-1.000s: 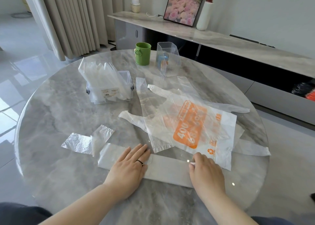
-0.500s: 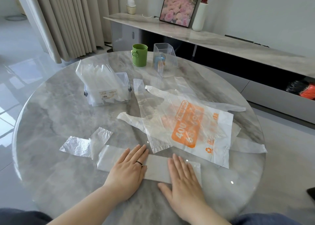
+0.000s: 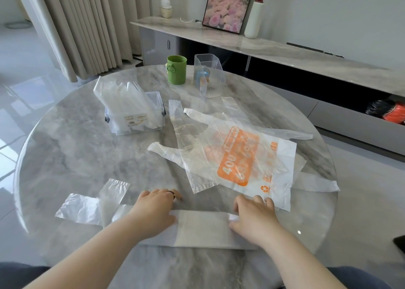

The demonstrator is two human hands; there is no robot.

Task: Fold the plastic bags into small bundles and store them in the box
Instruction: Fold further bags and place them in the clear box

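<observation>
Plastic bag strip (image 3: pixel 201 227) is lying along the worktop's (image 3: pixel 87 157) near edge, its long axis running left to right. The right hand (image 3: pixel 254 219) is pinching its far edge; the left hand (image 3: pixel 153 211) is curling over the other end, grip unclear. The box (image 3: pixel 133 117) is sitting beyond, nearer the left hand.

Bright, even daylight from the curtains' (image 3: pixel 87 30) side, left. Glossy worktop (image 3: pixel 76 152) shows soft glare and faint shadows. Wide-angle bending at the edges. Left hand (image 3: pixel 153 209) and right hand (image 3: pixel 254 219) slightly motion-blurred. The plastic bag (image 3: pixel 201 226) they grip is low-contrast.
</observation>
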